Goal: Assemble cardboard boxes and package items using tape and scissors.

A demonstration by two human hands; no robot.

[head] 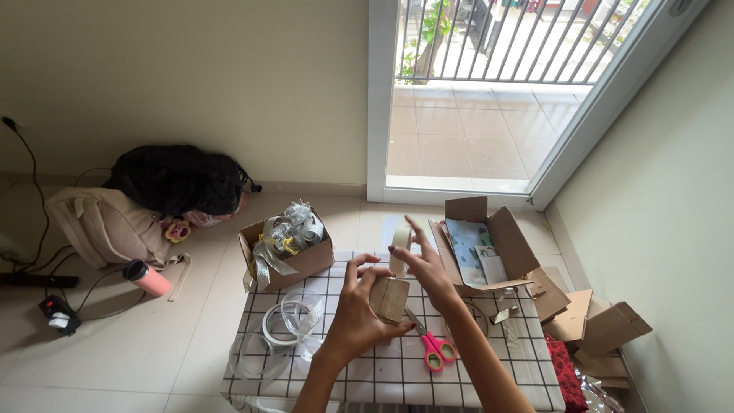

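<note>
My left hand point(359, 310) grips a small brown cardboard box point(389, 298) above a low table point(489, 378) covered in a white cloth with a black grid. My right hand point(425, 264) holds a roll of clear tape point(400, 250) just above the box, fingers spread around it. Pink-handled scissors point(432, 346) lie on the table right below my hands. Loops of clear ribbon or tape point(287, 321) rest on the table's left part.
An open cardboard box of silver ribbons point(287, 245) sits at the table's far left corner. Another open box with papers point(482, 245) and flattened cartons point(589, 325) lie to the right. Bags point(145, 203), a pink bottle point(147, 278) and cables are on the floor at left. A glass balcony door point(489, 92) stands ahead.
</note>
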